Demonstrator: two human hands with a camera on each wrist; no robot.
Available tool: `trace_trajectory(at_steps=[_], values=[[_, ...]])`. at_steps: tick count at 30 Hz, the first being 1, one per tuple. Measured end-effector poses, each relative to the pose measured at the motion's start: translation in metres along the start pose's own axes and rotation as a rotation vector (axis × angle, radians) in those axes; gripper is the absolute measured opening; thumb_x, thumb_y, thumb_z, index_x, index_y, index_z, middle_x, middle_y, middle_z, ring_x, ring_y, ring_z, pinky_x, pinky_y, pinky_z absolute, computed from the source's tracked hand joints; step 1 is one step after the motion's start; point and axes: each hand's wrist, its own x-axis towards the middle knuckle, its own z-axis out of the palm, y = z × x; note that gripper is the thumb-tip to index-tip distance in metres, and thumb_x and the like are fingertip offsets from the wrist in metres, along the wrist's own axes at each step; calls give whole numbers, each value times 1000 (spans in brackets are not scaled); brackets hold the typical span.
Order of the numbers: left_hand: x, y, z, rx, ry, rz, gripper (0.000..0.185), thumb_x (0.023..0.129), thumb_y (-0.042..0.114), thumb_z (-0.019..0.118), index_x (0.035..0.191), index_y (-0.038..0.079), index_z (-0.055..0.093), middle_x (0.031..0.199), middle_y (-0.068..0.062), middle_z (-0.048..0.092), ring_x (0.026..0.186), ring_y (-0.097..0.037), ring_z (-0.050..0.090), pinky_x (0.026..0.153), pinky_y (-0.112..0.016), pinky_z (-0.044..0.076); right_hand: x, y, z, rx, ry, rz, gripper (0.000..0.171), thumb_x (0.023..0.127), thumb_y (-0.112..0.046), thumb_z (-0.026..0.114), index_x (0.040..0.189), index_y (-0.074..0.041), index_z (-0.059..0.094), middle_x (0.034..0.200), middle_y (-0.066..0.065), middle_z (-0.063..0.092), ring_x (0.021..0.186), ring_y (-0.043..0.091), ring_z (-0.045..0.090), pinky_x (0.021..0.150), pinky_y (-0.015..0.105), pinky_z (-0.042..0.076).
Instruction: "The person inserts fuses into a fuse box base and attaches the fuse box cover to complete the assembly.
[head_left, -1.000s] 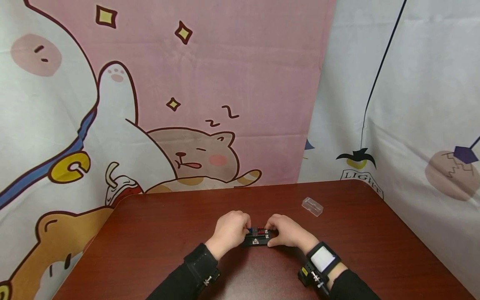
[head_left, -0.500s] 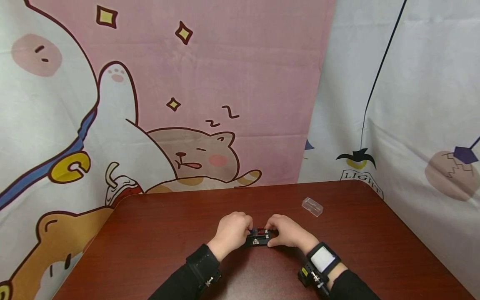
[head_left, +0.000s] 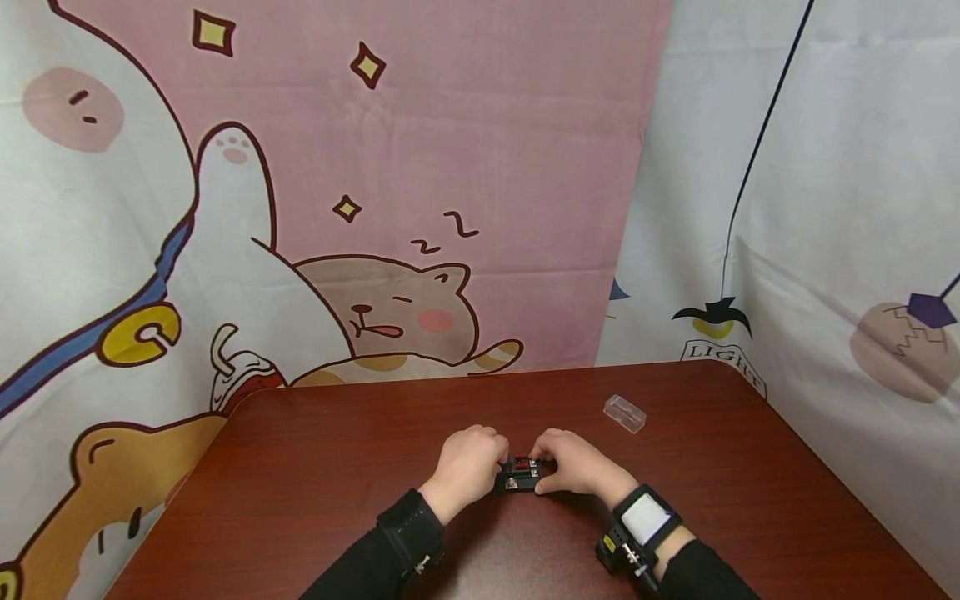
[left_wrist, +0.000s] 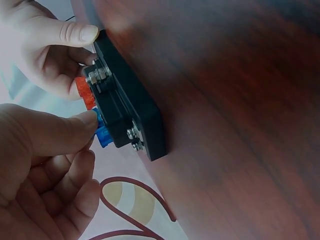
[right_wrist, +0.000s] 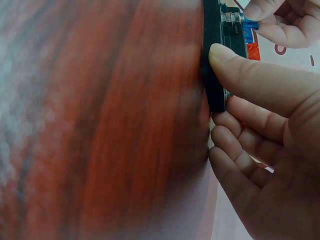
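A black fuse block (head_left: 521,482) with metal screw terminals sits on the table between both hands. Blue (left_wrist: 104,137) and red (left_wrist: 85,93) blade fuses stand out from its upper side. In the left wrist view, my left hand (left_wrist: 50,155) pinches a blue fuse between thumb and forefinger, its other fingers curled loosely below. My right hand (head_left: 576,463) grips the block's right end, with the thumb (right_wrist: 225,55) along the near edge and the fingers at the far side. Fingers hide part of the blue fuse.
A small clear plastic case (head_left: 625,413) lies farther back on the brown wooden table (head_left: 337,467), right of centre. Behind the table hangs a cloth (head_left: 480,150) printed with cartoon animals. Wrist cameras are strapped on both forearms.
My left hand has slid slightly to the right along the fuse block, covering more of its left end. The right hand, the block and the clear case look unmoved.
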Motion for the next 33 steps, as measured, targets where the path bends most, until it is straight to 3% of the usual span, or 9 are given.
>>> trace_trajectory(at_steps=[33], values=[[2, 4, 1, -3, 4, 11, 19, 75, 7, 82, 68, 19, 69, 69, 5, 55, 66, -11, 54, 51, -26, 44, 0, 0, 0, 1, 0, -3, 36, 70, -18, 90, 97, -8, 69, 93, -2, 60, 84, 15, 56, 77, 39, 49]])
